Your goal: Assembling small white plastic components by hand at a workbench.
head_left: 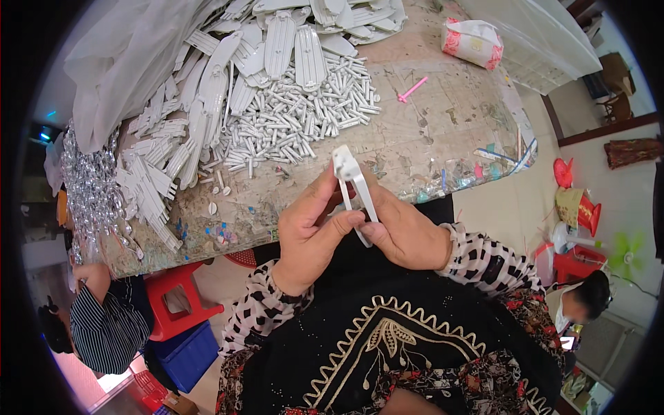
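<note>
The left hand (pixel 304 232) and right hand (pixel 413 234) together grip a two-legged white plastic piece (pixel 361 188) near the edge of the scuffed brown worktop (pixel 408 142), nearer the body than the heaped short white plastic rods (pixel 290 117)

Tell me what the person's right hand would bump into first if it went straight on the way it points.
First, the white plastic piece that the right hand already holds; just beyond, probably the left hand, though depth is hard to judge from one view.

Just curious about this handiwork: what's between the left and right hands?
A white two-legged piece, held by the left hand and right hand, as the head view shows.
</note>
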Available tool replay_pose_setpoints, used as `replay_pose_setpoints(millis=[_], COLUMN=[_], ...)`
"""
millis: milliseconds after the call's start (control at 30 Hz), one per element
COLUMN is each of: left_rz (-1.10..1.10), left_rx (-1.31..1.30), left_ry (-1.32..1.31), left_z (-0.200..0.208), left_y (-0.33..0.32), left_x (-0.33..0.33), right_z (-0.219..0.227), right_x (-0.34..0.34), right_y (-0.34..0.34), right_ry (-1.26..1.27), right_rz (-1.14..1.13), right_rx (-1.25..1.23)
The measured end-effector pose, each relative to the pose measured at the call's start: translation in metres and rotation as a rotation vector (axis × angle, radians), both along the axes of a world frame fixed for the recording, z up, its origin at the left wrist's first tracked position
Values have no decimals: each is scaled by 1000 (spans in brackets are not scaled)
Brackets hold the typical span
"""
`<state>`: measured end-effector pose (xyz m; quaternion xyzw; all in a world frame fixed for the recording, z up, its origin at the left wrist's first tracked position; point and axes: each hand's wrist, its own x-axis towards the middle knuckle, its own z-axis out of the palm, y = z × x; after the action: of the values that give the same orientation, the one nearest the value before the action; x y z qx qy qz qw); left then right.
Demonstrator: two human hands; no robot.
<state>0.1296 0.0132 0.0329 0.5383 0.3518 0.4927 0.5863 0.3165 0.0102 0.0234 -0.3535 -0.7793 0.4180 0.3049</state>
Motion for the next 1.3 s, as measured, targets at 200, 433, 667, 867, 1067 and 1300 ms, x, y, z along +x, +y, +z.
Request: replay_pose_setpoints(millis=[200,433,667,867,1067,1300], left_rz=[50,178,285,58,-196,-320], left_rx=[-72,-48,-136,48,51,-86], left_ry=[3,-88,-269,-234,-264,-322], left_z=[-12,-5,-17,-8,-2,-1], left_y=[6,9,21,23,31,44], left_x=[4,19,4,-8,-19,-26], right_z=[8,-1,11,7,0,10], right_x=[-6,-32,-33,-17,-5,-20], right_y=[5,5,8,21,33,27], right_ry=[-167,-250,-343,133,452,463], right_rz=[-71,-229,-217,-170,319,195], right_rx=[-40,147,335,-113,-819,-798])
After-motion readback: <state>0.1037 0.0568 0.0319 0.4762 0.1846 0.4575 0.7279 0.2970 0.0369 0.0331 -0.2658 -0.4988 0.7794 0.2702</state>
